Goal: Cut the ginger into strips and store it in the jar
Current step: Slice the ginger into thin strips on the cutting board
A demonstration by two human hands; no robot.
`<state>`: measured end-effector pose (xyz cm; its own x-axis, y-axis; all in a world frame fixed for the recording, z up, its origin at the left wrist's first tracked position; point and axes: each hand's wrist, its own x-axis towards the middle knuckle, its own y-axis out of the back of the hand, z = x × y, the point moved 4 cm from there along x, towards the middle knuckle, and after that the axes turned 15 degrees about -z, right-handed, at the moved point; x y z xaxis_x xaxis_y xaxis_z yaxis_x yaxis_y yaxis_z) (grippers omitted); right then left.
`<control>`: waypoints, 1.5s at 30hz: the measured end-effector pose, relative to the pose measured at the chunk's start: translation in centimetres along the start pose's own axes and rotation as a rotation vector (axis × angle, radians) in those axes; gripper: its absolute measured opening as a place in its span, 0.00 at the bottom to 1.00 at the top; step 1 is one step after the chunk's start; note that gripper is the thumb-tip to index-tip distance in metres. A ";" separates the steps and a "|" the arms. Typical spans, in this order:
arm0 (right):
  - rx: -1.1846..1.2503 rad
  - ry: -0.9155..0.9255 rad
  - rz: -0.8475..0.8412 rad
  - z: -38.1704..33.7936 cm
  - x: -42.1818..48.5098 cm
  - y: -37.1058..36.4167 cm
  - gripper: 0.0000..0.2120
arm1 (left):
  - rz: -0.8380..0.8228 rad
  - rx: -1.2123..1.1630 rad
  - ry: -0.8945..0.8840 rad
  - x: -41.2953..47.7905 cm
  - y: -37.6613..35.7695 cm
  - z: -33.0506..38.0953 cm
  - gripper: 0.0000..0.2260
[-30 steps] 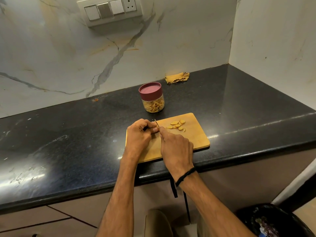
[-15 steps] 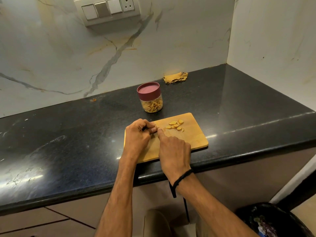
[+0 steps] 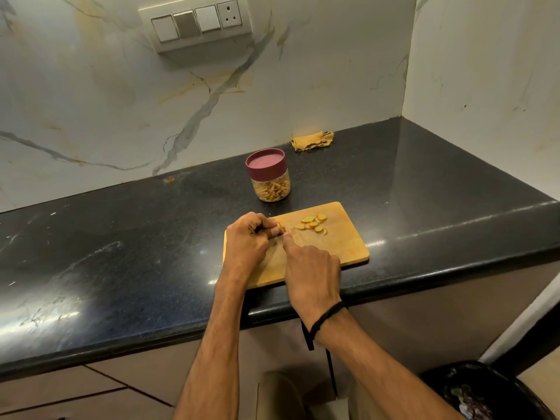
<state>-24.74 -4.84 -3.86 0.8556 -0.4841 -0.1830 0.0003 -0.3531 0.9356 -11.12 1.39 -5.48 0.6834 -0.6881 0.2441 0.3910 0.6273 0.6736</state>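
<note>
A wooden cutting board [image 3: 342, 244] lies near the front edge of the black counter. My left hand [image 3: 247, 242] is curled at the board's far left corner and pinches a small piece of ginger, mostly hidden under the fingers. My right hand [image 3: 312, 268] grips a knife with the forefinger stretched along it; only a sliver of blade [image 3: 282, 229] shows against the left fingertips. Several round ginger slices [image 3: 313, 224] lie to the right on the board. Behind the board stands a clear jar [image 3: 269, 181] with a maroon lid on, holding ginger strips.
A crumpled yellow cloth [image 3: 312, 140] lies against the marble back wall. A side wall closes the counter at the right. A switch panel [image 3: 197, 24] hangs on the wall above. A black bin [image 3: 485, 392] stands on the floor at the lower right.
Both hands stay together at the board's left corner; the blade tip that stuck up between them has sunk lower. The slices and the jar have not moved.
</note>
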 end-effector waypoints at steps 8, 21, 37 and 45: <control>0.023 0.012 0.021 0.7 -1.9 0.0 0.26 | 0.001 -0.011 0.011 0.1 0.0 -0.1 0.04; 0.333 -0.008 0.209 2.8 -1.7 -0.1 0.19 | 0.007 0.022 -0.028 0.0 0.1 0.1 0.04; 0.672 -0.006 0.142 5.2 -1.0 0.2 0.16 | -0.004 0.029 -0.014 -0.1 0.0 0.3 0.04; 0.355 0.075 0.250 2.2 -0.1 0.3 0.20 | -0.008 0.014 0.030 -0.1 0.1 0.2 0.07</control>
<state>-25.97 -6.70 -4.20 0.8422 -0.5345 0.0708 -0.3781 -0.4919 0.7842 -11.28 1.49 -5.30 0.6988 -0.6815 0.2174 0.3878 0.6163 0.6854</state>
